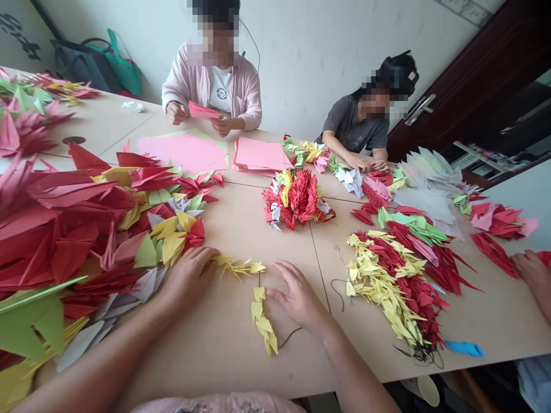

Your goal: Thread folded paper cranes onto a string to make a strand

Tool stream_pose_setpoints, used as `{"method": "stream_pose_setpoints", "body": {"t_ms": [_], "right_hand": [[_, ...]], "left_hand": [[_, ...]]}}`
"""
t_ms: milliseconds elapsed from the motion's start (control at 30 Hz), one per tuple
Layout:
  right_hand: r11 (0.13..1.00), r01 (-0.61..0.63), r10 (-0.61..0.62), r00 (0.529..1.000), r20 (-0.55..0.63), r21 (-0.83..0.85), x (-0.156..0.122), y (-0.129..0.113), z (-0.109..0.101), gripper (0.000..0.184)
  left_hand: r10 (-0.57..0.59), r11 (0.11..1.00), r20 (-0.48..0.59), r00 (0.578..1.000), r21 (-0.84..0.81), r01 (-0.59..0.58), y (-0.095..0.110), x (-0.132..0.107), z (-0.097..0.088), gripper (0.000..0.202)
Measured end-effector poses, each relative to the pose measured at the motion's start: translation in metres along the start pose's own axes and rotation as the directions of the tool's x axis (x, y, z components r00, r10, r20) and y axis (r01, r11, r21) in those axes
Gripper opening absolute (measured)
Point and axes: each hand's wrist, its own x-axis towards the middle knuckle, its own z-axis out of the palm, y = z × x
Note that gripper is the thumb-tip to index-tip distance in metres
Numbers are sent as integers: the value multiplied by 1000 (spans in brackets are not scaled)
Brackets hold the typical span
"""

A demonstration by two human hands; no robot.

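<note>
My left hand rests palm down on the table, its fingertips touching a row of yellow paper cranes. My right hand lies flat with fingers spread, just right of a second strung bunch of yellow cranes. A thin dark thread runs from that bunch under my right wrist. Neither hand grips anything.
A big heap of red, yellow and green cranes fills the left. Strung yellow and red cranes lie right. A red pile sits centre. Pink paper sheets lie before two seated people. Another person's hand enters at right.
</note>
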Motion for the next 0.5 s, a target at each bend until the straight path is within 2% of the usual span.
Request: {"method": "stream_pose_setpoints", "body": {"t_ms": [133,233,300,367,433,500], "right_hand": [[997,81,-81,992,98,9,16,-5,16,70],[991,124,-130,973,191,45,3,-23,30,81],[979,128,-168,946,278,158,-10,-34,38,89],[956,117,-203,926,318,269,-22,-40,44,95],[943,123,-208,943,259,309,-32,-38,50,94],[951,170,-202,974,101,260,-39,-26,54,88]], "left_hand": [[-19,1000,-3,1000,-4,19,1,1,2,22],[-43,999,-18,999,-17,42,0,4,5,18],[-49,998,-17,999,-38,48,1,8,9,16],[-50,996,-5,999,-69,50,2,14,13,20],[-51,993,8,999,-106,52,4,21,18,28],[-48,988,15,999,-146,50,6,29,24,32]]}}
